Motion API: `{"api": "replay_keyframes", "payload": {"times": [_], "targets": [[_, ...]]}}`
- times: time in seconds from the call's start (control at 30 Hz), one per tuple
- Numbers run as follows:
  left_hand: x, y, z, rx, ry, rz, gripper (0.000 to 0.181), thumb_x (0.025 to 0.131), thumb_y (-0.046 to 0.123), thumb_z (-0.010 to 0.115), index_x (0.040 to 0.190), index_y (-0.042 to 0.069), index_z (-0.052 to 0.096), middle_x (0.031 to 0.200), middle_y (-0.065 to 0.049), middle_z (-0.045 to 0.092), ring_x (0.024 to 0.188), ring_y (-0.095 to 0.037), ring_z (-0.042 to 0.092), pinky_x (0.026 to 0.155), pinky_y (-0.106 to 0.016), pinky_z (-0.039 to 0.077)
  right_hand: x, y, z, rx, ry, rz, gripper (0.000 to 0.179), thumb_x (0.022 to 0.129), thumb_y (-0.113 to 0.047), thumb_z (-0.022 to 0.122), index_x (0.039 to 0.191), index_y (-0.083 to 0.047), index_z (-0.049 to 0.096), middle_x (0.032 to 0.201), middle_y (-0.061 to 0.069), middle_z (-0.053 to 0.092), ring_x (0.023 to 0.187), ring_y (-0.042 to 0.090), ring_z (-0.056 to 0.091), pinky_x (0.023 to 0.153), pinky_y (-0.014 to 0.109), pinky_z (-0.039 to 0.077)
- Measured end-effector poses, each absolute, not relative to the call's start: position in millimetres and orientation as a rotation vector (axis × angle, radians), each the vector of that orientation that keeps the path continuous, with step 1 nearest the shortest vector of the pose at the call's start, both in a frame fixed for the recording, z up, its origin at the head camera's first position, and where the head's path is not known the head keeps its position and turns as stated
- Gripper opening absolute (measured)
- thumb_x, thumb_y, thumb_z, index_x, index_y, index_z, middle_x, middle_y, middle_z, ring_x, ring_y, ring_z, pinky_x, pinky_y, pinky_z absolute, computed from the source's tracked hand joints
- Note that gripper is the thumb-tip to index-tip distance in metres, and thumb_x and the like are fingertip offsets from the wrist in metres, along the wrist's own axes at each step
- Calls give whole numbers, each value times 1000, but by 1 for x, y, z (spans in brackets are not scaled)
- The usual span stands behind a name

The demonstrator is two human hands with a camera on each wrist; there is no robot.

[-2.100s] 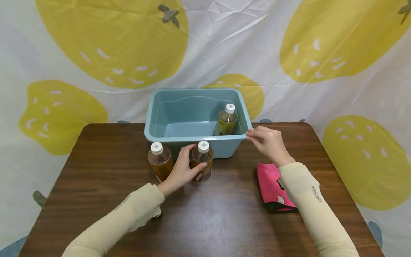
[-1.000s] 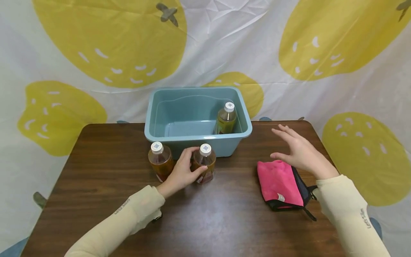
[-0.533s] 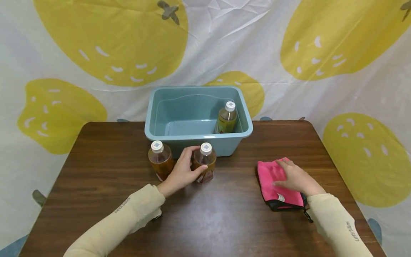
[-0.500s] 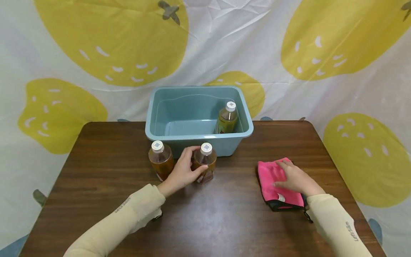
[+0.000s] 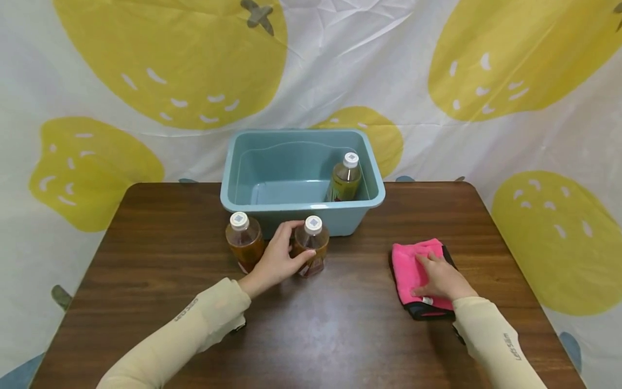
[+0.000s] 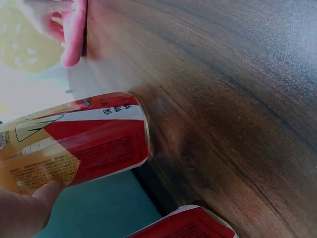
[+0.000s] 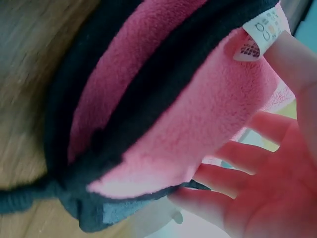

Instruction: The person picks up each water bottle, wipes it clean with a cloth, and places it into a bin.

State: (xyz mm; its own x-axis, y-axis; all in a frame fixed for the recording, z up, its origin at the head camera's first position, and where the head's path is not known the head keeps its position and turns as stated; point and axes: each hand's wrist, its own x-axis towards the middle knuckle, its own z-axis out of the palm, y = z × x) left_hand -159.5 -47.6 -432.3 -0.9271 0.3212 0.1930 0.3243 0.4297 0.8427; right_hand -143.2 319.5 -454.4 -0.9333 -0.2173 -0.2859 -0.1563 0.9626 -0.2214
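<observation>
In the head view my left hand (image 5: 279,260) grips a bottle of amber drink (image 5: 312,246) with a white cap, thumb on the near side; it stands upright just before the blue tub. The left wrist view shows its red and yellow label (image 6: 94,144) and my thumb on it. A similar bottle (image 5: 244,243) stands left of that hand. At the right, my right hand (image 5: 442,278) rests on a folded pink cloth (image 5: 407,267) with black edging. In the right wrist view the thumb lies by the white tag (image 7: 258,34) and the extended fingers touch the cloth.
A blue plastic tub (image 5: 303,208) stands at the back of the brown wooden table (image 5: 170,270), with a green-labelled bottle (image 5: 345,181) upright in its right end. Behind the table hangs a white curtain (image 5: 194,154) printed with yellow fruit.
My right hand has left the tub's right rim, moved right and come down onto the pink cloth, its fingers lately drawn in. My left hand stays on the bottle, which has shifted slightly right.
</observation>
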Motion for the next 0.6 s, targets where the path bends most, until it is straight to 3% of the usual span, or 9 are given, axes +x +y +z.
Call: {"api": "replay_keyframes", "payload": {"times": [0.3, 0.6], "targets": [[-158, -48, -431, -596, -2659, -1572, 59, 82, 21, 68, 129, 7, 37, 126, -13, 41, 118, -26, 43, 87, -45, 46, -150, 314, -460, -266, 2806, -183, 92, 58, -37, 83, 125, 12, 43, 123, 38, 42, 110, 51, 43, 89, 57, 38], [-159, -47, -430, -599, -2653, -1569, 59, 82, 21, 68, 129, 7, 37, 125, -13, 41, 117, -26, 44, 87, -45, 46, -146, 312, -459, -292, 2859, -166, 79, 61, -31, 82, 120, 11, 49, 115, 33, 51, 101, 46, 51, 86, 55, 41]]}}
